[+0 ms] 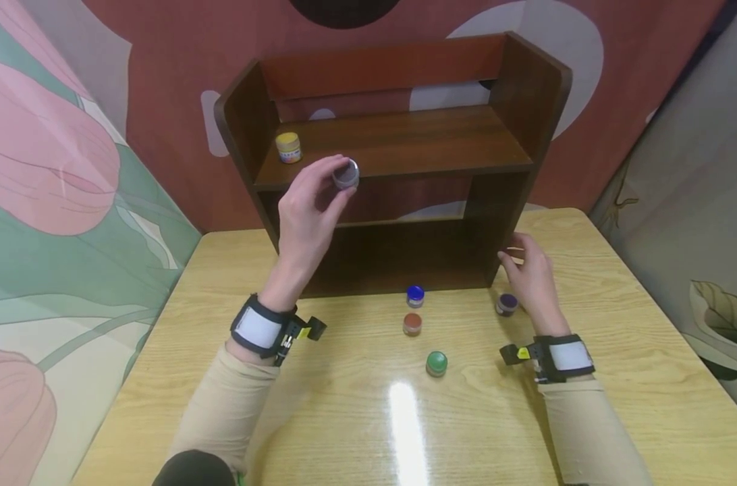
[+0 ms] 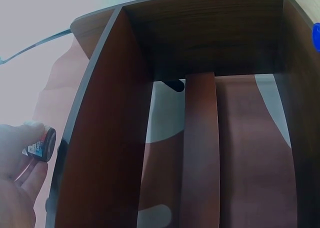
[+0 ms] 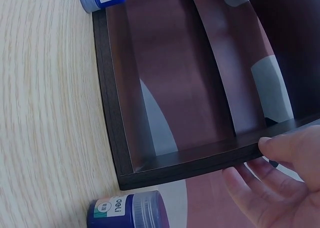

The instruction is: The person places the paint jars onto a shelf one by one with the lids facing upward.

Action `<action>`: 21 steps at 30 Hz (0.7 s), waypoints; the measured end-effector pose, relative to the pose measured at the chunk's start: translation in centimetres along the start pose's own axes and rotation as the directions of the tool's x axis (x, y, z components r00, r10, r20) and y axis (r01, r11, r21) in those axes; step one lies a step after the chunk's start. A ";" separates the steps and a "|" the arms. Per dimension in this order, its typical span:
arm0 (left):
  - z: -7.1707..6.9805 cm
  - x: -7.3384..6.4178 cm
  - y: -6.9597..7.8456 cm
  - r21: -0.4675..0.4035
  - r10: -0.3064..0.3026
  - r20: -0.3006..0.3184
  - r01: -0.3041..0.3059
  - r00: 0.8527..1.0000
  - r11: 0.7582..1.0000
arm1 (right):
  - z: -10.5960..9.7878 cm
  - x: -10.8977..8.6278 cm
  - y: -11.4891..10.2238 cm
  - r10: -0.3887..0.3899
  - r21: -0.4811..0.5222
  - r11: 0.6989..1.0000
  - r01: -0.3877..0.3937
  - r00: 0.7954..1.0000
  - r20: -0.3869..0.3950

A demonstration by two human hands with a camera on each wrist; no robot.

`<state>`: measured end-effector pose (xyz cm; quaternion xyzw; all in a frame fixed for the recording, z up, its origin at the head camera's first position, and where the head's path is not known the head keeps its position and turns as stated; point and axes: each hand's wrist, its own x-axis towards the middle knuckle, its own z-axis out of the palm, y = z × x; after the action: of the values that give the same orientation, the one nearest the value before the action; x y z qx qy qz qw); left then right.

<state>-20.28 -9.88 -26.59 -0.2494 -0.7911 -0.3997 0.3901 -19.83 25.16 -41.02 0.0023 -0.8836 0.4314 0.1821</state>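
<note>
Black rounded object (image 1: 194, 469), unidentified, nearest. Head: left hand (image 1: 308, 212) pinches a jar (image 1: 347, 175) near the upper shelf's (image 1: 405, 143) front edge; set it clear of the yellow-lidded jar (image 1: 289, 148). Left wrist: lid end unclear; verify upright. Right wrist: right hand (image 3: 285, 180) grips the shelf unit's (image 3: 200, 160) side; brace lightly.

Left hand (image 1: 310, 210) raised in a pinch; right hand (image 1: 531, 275) lower, apparently curled in a grip
</note>
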 end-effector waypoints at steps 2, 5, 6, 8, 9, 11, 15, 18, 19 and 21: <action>0.0 0.1 0.0 0.000 -0.012 0.004 0.012 1.000 1.000 | 0.1 0.0 0.0 -0.006 0.003 1.000 0.006 1.000 -0.002; 0.0 0.4 0.1 -0.009 -0.019 0.007 0.019 1.000 1.000 | 0.1 0.0 0.0 -0.009 0.004 1.000 0.009 1.000 -0.002; 0.0 0.5 0.1 -0.013 -0.021 0.008 0.022 1.000 1.000 | 0.1 0.0 0.0 -0.007 0.006 1.000 0.007 1.000 -0.001; 0.0 0.6 0.2 -0.021 -0.022 0.007 0.022 1.000 1.000 | 0.1 0.0 -0.1 -0.003 0.006 1.000 0.003 1.000 0.001; 0.0 0.7 0.2 -0.023 -0.020 0.007 0.020 1.000 1.000 | 0.1 0.0 -0.1 -0.001 0.005 1.000 0.001 1.000 0.002; 0.0 0.9 0.3 -0.025 -0.014 0.007 0.014 1.000 1.000 | 0.1 0.0 -0.1 0.002 0.003 1.000 -0.002 1.000 0.001; 0.0 1.3 0.4 -0.017 -0.015 0.015 0.015 1.000 1.000 | 0.1 0.0 -0.1 0.002 0.000 1.000 -0.002 1.000 -0.006; 0.0 1.6 0.5 -0.007 -0.025 0.024 0.025 0.999 1.000 | 0.1 0.0 -0.1 0.003 0.001 1.000 -0.003 1.000 -0.007; 0.0 1.7 0.5 -0.003 -0.028 0.026 0.028 0.999 1.000 | 0.1 0.0 -0.1 0.004 0.001 1.000 -0.004 1.000 -0.007; 0.1 1.8 0.5 0.007 -0.034 0.029 0.034 0.999 0.999 | 0.1 -0.1 -0.1 0.005 0.002 1.000 -0.005 1.000 -0.006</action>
<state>-21.00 -9.40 -24.88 -0.2405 -0.8023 -0.4000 0.3723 -19.78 25.01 -40.99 -0.0010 -0.8826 0.4329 0.1835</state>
